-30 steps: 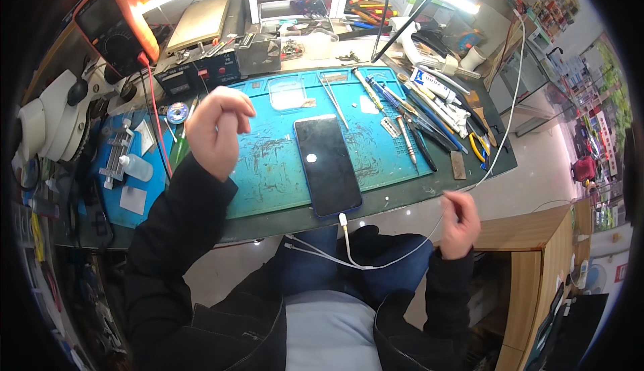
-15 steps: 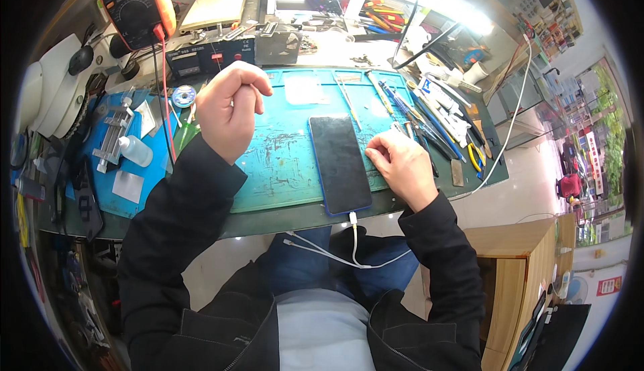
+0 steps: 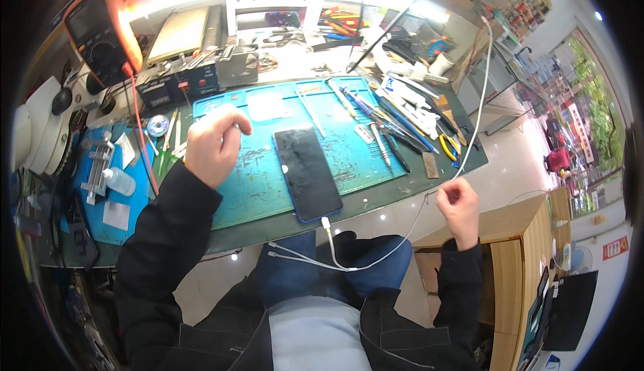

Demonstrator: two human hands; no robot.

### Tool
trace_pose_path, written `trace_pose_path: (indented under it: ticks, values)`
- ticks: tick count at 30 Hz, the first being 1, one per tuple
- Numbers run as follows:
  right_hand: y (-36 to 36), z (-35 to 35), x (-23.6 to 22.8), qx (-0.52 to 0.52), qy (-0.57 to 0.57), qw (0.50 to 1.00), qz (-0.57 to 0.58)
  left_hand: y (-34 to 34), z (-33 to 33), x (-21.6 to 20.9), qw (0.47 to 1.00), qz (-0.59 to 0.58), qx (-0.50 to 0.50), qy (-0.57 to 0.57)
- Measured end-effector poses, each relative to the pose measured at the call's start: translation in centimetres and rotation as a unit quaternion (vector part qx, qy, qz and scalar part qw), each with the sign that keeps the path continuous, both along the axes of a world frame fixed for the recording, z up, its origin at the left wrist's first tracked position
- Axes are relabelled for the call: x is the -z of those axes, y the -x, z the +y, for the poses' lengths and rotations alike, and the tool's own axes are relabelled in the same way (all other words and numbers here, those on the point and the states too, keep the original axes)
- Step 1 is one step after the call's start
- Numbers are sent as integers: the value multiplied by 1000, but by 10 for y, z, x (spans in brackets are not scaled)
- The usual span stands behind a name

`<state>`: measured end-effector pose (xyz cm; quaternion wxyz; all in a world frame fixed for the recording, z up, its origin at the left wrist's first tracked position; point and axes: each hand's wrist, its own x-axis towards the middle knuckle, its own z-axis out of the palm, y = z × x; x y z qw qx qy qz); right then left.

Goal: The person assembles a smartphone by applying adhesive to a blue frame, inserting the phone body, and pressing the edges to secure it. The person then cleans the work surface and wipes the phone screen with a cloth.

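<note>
A dark-screened smartphone (image 3: pixel 307 173) with a blue edge lies face up on the teal work mat (image 3: pixel 251 200). A white charging cable (image 3: pixel 329 233) is plugged into its near end, and the cable's two spare plugs hang over my lap. Left of the phone, my left hand (image 3: pixel 213 146) is raised above the mat, its fingers curled into a loose fist with nothing seen in it. My right hand (image 3: pixel 459 211) is beyond the table's front right edge, beside the cable. Its thumb and forefinger are pinched together; whether anything small is between them cannot be made out.
Pliers (image 3: pixel 448 146), screwdrivers and tweezers crowd the mat's right side. On the left are a small clear bottle (image 3: pixel 119 181), a metal clamp (image 3: pixel 99 170) and a solder spool (image 3: pixel 157 126). An orange multimeter (image 3: pixel 102 32) stands at the back left. A wooden cabinet (image 3: pixel 508 237) is at right.
My right hand has moved from beside the phone, right and nearer, past the table edge. My left hand stays curled over the mat. The whole view has shifted with my head.
</note>
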<state>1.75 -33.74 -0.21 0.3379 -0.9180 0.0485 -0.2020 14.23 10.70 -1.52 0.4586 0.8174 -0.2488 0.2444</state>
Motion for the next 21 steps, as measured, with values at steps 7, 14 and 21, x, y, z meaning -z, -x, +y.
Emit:
trace_pose_path:
  ticks: [7, 14, 21]
  values:
    - [80, -124, 46, 140, 186, 972, 34, 8, -20, 0, 974, -35, 115, -191]
    - [51, -121, 19, 207, 125, 969, 41, 27, -51, -34, 927, -117, 189, -303]
    - [-43, -108, -17, 123, 160, 978, -51, 41, -90, -44, 764, -191, 195, -584]
